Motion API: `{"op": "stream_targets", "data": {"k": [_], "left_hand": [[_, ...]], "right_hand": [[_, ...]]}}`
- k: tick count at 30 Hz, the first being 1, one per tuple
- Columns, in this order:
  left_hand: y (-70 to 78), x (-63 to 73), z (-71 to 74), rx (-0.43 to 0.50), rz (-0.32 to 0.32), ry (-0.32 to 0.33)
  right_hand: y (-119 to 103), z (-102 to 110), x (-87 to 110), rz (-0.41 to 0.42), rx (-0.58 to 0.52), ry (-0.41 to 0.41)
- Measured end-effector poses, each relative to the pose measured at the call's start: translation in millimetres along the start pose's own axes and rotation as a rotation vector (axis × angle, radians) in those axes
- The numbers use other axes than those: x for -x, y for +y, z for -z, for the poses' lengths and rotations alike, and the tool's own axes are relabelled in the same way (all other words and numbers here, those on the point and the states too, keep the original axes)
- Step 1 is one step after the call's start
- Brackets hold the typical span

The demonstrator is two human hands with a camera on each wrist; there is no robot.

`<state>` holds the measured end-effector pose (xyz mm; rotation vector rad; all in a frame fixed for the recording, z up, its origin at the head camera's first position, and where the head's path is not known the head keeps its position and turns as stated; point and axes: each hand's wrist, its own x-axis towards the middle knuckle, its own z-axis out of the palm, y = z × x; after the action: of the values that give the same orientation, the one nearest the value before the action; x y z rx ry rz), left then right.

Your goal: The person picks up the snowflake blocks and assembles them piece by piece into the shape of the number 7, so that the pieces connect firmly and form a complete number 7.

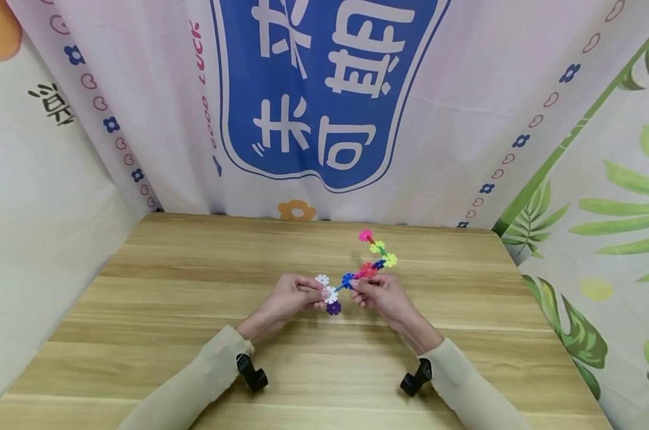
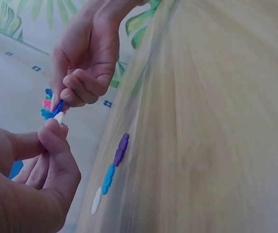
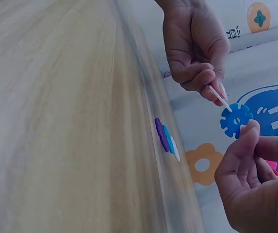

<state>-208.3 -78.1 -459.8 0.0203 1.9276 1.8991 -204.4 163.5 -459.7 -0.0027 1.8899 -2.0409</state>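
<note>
Two grips meet at a white disc and a chain's blue end

The person's left grip (image 1: 297, 294) pinches a white disc (image 1: 331, 294) between thumb and finger. The right grip (image 1: 382, 295) pinches the chain of discs (image 1: 379, 264) at its blue end, also with thumb and finger. Both are raised above the wooden counter (image 1: 157, 334). In the right wrist view, the white disc stands edge-on against the rim of a blue disc (image 3: 232, 121); I cannot tell whether it is slotted in. Beyond the right fingers, the chain runs through red-pink, dark blue and yellow to a pink disc (image 1: 365, 236) at its far end.

Beneath, on the counter, lie a purple disc (image 2: 122, 149), a light-blue disc (image 2: 108, 178) and a second white disc (image 2: 96, 200) in a row, the light-blue between the others. Behind hangs a printed cloth (image 1: 174, 119).
</note>
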Motion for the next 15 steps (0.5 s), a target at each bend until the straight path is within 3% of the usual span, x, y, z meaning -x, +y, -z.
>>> {"op": "stream_targets", "data": {"k": [10, 15], "left_hand": [[0.9, -2.7, 1.3, -0.019, 0.006, 0.0], [2.0, -4.7, 7.0, -0.098, -0.031, -0.018]], "right_hand": [[-4.0, -1.5, 1.7, 0.03, 0.031, 0.016], [-4.8, 3.0, 0.9, 0.022, 0.029, 0.043]]}}
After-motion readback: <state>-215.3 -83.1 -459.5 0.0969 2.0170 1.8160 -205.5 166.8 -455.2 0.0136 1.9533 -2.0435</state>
